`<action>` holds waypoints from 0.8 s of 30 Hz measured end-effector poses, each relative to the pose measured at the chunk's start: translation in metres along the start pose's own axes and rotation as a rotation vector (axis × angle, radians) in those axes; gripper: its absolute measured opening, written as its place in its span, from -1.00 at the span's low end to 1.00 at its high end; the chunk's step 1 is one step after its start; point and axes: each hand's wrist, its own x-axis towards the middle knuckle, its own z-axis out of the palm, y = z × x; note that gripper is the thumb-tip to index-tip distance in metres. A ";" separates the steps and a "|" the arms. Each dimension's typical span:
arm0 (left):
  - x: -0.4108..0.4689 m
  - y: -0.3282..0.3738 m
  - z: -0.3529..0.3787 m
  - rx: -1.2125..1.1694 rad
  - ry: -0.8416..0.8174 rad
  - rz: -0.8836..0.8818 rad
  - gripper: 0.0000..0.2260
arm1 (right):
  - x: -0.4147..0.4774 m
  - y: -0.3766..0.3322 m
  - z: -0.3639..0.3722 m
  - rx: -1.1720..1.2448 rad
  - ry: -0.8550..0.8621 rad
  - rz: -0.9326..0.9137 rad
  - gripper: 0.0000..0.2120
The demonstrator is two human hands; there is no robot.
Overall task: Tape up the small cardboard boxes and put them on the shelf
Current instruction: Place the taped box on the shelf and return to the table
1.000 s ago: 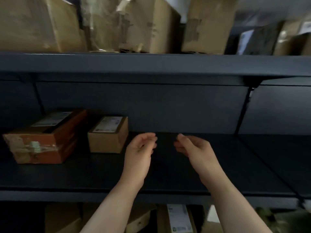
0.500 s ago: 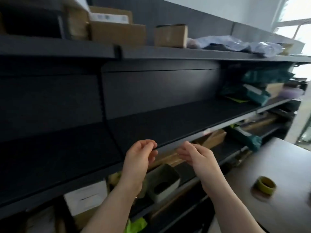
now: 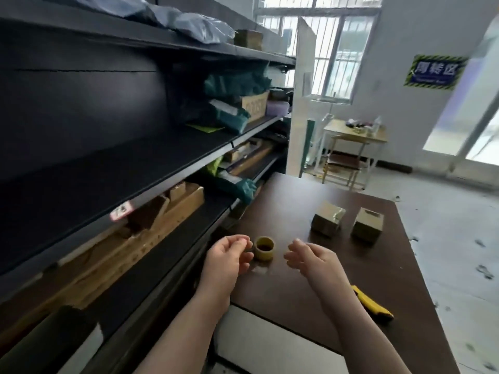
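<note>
Loosely curled and empty, the left hand [image 3: 229, 259] and right hand [image 3: 310, 259] flank a yellowish tape roll [image 3: 264, 248] near the left edge of the dark brown counter [image 3: 378, 279]. Farther in, a small brown cardboard box [image 3: 328, 221] stands beside a second small cardboard box [image 3: 368, 224]. A black metal shelf [image 3: 108, 179] borders the counter's left.

One wall sign can be read: "周转区".
A blue sign [image 3: 435, 72], bordered in green-and-black stripes, is fixed to the white wall to the right of the window [image 3: 332, 49]. Three large white characters, 周转区, are read on it. A smaller white line beneath them is too blurred to be made out. To the left of the window and lower, dark print is seen on the front of a cardboard box [image 3: 255, 105] set on the shelf [image 3: 135, 168], but its characters cannot be told. Far to the left of the window and well below it, a small red-and-white tag [image 3: 121, 211] is attached to the shelf's front edge. Nothing on it can be read.
</note>
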 end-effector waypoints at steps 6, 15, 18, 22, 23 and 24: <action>0.082 -0.025 0.067 -0.004 -0.152 -0.123 -0.87 | 0.073 0.034 -0.040 -0.045 0.162 0.123 -0.72; 0.219 -0.020 0.151 0.129 -0.307 -0.176 -0.87 | 0.190 0.052 -0.076 0.034 0.367 0.277 -0.71; 0.254 -0.026 0.183 0.178 -0.343 -0.196 -0.87 | 0.222 0.068 -0.090 0.054 0.437 0.325 -0.75; 0.295 -0.048 0.227 0.246 -0.370 -0.223 -0.87 | 0.266 0.099 -0.111 0.057 0.459 0.380 -0.83; 0.307 -0.056 0.239 0.259 -0.365 -0.224 -0.87 | 0.280 0.107 -0.118 0.043 0.455 0.387 -0.84; 0.319 -0.064 0.251 0.276 -0.358 -0.226 -0.87 | 0.295 0.117 -0.124 0.034 0.445 0.398 -0.84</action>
